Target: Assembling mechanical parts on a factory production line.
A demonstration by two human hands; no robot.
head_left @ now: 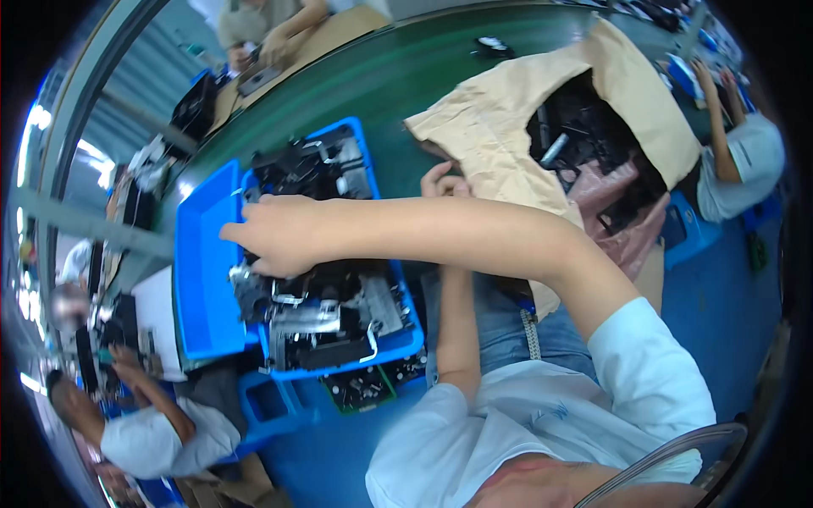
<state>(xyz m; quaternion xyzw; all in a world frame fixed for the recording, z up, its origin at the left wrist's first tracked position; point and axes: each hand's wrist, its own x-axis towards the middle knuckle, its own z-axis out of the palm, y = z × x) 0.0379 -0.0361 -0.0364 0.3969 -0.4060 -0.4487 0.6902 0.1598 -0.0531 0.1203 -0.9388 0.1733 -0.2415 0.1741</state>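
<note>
Your right hand (286,234) over bin (400,355), left hand (445,182) beside bag (501,140).
Bin sits left, so you likely cross over; whether either grip pinches anything, cannot tell.

Green workbench (385,93): two blue plastic bins (205,279) and a small black article (492,48) were carried; one side was overlapped by a brown-paper sack (500,127).

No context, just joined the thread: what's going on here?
A person's right hand reaches across the body, over a blue bin of black and metal parts; whether it holds anything is hidden. The left hand is curled by the left edge of an open brown paper bag with dark parts inside. A second blue bin sits left of the filled one.
</note>
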